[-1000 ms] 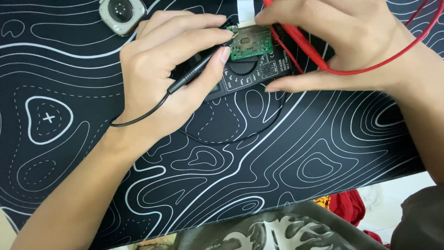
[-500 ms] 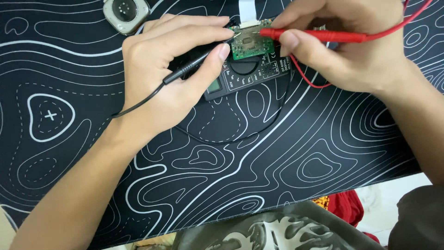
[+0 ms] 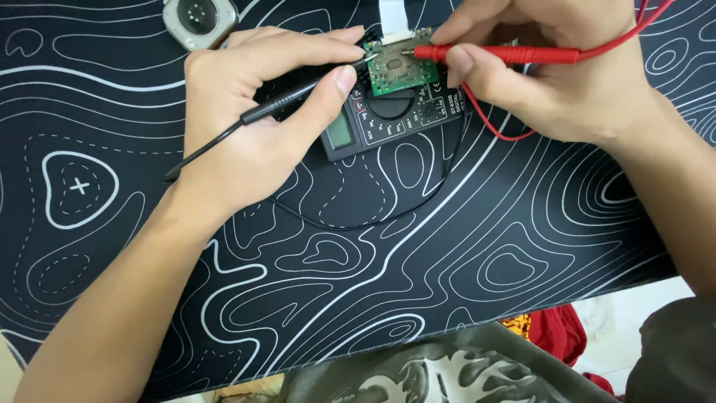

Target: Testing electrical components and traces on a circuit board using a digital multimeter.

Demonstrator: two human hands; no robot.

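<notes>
Circuit board, small and green, lay on top of a black meter near the far edge of the surface, which was covered by a black mat with white contour lines. The left hand was closed around a black probe, pinched between thumb and forefinger, its tip touching the board's left edge. The right hand was closed on a red probe, held like a pen, its metal tip resting on the board's upper part. A black lead looped across the mat below the meter, and a red lead curled beside the right hand. A round, grey, watch-like case sat well apart at the far left.

By its look the board was light, thin and stiff, with tiny parts soldered across its face, so it would likely slide or tip under a probe's push, as nothing visible pinned it down. It seemed fragile at the components and at the white connector on its far edge; the bare edges looked like the safest place to take hold, pinched between two fingertips, and not the populated face. The probes were slim, rigid rods, easy to grip along their plastic barrels.
</notes>
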